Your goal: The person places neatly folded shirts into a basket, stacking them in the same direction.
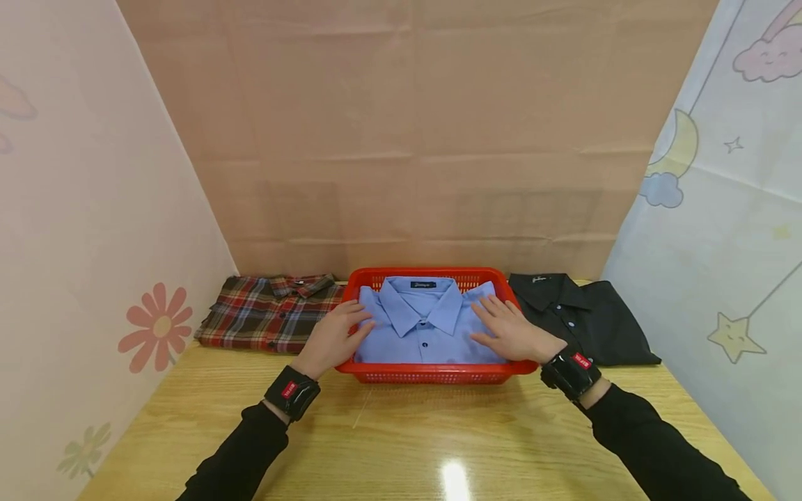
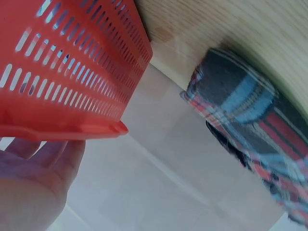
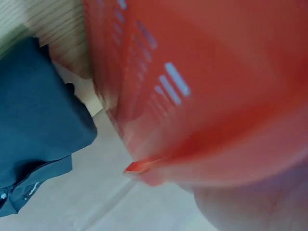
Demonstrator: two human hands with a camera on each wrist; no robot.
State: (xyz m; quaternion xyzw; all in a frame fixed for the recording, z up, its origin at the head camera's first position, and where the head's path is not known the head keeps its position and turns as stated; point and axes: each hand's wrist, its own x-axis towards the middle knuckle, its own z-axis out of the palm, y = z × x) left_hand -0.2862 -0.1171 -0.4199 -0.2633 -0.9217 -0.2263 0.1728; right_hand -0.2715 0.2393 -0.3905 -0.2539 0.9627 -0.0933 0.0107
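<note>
A light blue collared shirt (image 1: 401, 344), folded with its collar toward the back, lies inside a red plastic basket (image 1: 432, 377). My left hand (image 1: 331, 339) reaches over the basket's left rim, fingers extended onto the shirt's left side. On the opposite side my right hand (image 1: 515, 334) crosses the right rim with its fingers spread over the shirt. The left wrist view shows the left hand (image 2: 36, 178) right at the rim, its fingertips hidden behind the basket wall. In the right wrist view, the right hand (image 3: 260, 207) is partly hidden by the blurred basket wall (image 3: 211, 72).
Left of the basket, a folded plaid shirt (image 1: 263, 320) lies on the wooden table (image 1: 401, 438). A folded black shirt (image 1: 595, 323) lies to the right. Brown paper (image 1: 413, 139) covers the back, and patterned white panels (image 1: 94, 209) stand at both sides.
</note>
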